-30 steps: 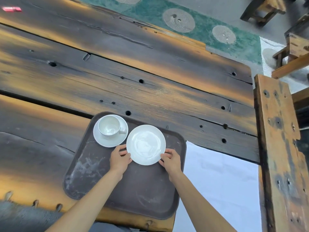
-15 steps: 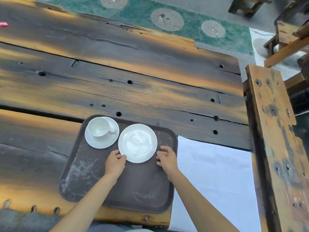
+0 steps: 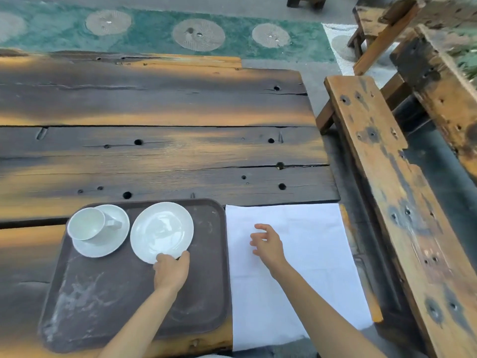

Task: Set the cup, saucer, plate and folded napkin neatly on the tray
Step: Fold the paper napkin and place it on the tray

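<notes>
**Hands at the plate rim and over the napkin**

The left hand (image 3: pixel 171 271) lies on the tray, its fingers curled against the near rim of the plate (image 3: pixel 161 232). The right hand (image 3: pixel 267 245) hangs over the napkin with fingers spread and loosely bent, holding nothing; whether the fingertips touch the cloth cannot be told.

The bench (image 3: pixel 154 151), dark scorched planks with round holes, stretches away beyond both hands. The brown tray (image 3: pixel 103 306) sits at its near edge under the left hand, with a wide bare, scuffed area to that hand's left and below it. The white napkin (image 3: pixel 296 280) lies spread flat beneath the right hand, just beside the tray's right edge and off the tray. The plate rests just beyond the left hand. Further to that hand's left stands the saucer (image 3: pixel 113 248), touching or almost touching the plate, and on it the cup (image 3: pixel 86 224), leaning with its handle toward the plate.
</notes>
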